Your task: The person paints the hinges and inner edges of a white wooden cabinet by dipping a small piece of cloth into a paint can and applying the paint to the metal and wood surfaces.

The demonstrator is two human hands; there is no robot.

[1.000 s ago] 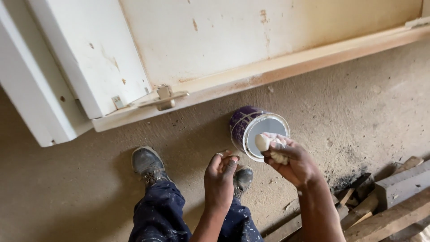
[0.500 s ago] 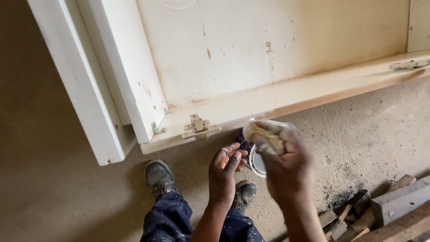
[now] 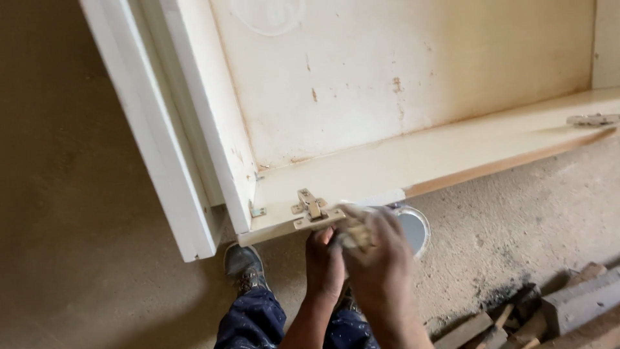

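Cabinet carcass (image 3: pixel 413 97): flat panels, matte off-white paint, scuffed with brown specks; front edge strip partly bare tan wood. Metal hinges: two, one (image 3: pixel 310 208) near the hands, one (image 3: pixel 591 119) far right. Right hand (image 3: pixel 378 258) curled around a pale crumpled wad (image 3: pixel 352 234), pressed at the cabinet edge just beside the near hinge. Left hand (image 3: pixel 324 262) under that edge; how far open, cannot tell. One round open can (image 3: pixel 413 227) on the gritty floor (image 3: pixel 77 194), half hidden.

Soft, even daylight is falling from above, leaving the white-painted wooden cabinet (image 3: pixel 387 97) bright without glare. A dim shadow is pooling on the dusty concrete floor (image 3: pixel 77 271) beneath it. My right hand (image 3: pixel 381 271) is smearing with motion blur; edges are looking slightly soft
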